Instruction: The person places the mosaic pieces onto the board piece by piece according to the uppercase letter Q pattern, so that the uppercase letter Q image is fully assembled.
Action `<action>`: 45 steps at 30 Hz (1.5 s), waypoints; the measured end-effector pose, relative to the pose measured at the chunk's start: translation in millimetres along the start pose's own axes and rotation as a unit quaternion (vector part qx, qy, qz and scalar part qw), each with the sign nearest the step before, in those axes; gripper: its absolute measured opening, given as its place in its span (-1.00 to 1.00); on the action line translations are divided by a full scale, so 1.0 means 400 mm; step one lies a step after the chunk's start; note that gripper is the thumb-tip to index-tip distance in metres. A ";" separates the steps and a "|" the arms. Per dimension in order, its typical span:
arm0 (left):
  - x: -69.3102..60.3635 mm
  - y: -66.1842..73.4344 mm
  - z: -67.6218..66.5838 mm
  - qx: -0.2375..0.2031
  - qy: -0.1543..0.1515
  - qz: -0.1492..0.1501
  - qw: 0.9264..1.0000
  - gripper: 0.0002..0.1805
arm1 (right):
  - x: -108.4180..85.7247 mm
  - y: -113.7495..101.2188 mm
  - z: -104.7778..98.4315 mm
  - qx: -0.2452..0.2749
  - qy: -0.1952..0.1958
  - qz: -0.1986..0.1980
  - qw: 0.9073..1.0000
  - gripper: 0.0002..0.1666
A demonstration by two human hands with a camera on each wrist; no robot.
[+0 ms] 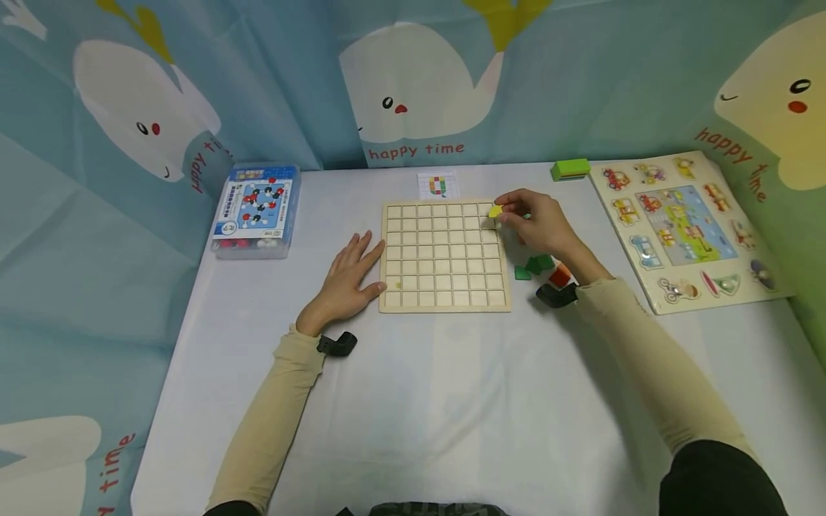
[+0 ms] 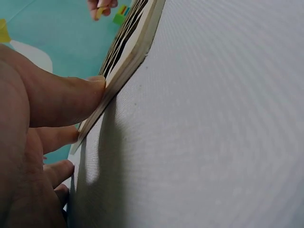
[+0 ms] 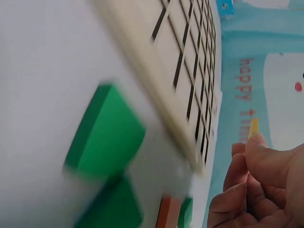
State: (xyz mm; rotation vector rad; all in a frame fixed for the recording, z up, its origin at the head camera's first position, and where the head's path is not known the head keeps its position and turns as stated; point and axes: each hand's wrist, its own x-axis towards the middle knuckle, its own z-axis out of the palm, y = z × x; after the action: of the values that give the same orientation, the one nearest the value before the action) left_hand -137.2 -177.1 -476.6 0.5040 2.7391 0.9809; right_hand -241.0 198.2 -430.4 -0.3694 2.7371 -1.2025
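Observation:
A wooden grid board of square cells lies flat on the white table. My right hand pinches a small yellow tile between thumb and fingers over the board's far right corner; the tile also shows in the right wrist view. At the board's left edge rests my left hand, its fingers extended. In the left wrist view its thumb touches the board's side. Green blocks and a red-orange block lie right of the board, below my right hand.
A small card with a coloured block pattern lies behind the board. Back left stands a clear plastic box with a molecule picture. A green stack sits at the back, near a wooden picture puzzle on the right. A printed curtain hangs behind.

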 end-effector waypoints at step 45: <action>0.001 0.002 0.000 0.000 -0.001 -0.003 1.000 -0.13 | 0.121 -0.148 0.188 0.010 -0.101 -0.021 0.995 -0.67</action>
State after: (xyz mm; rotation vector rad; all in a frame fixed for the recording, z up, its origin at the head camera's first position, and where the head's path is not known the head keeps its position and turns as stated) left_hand -137.5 -176.2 -475.9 0.4959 2.7363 0.9786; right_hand -261.2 93.0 -438.4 -0.5180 2.5561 -1.1337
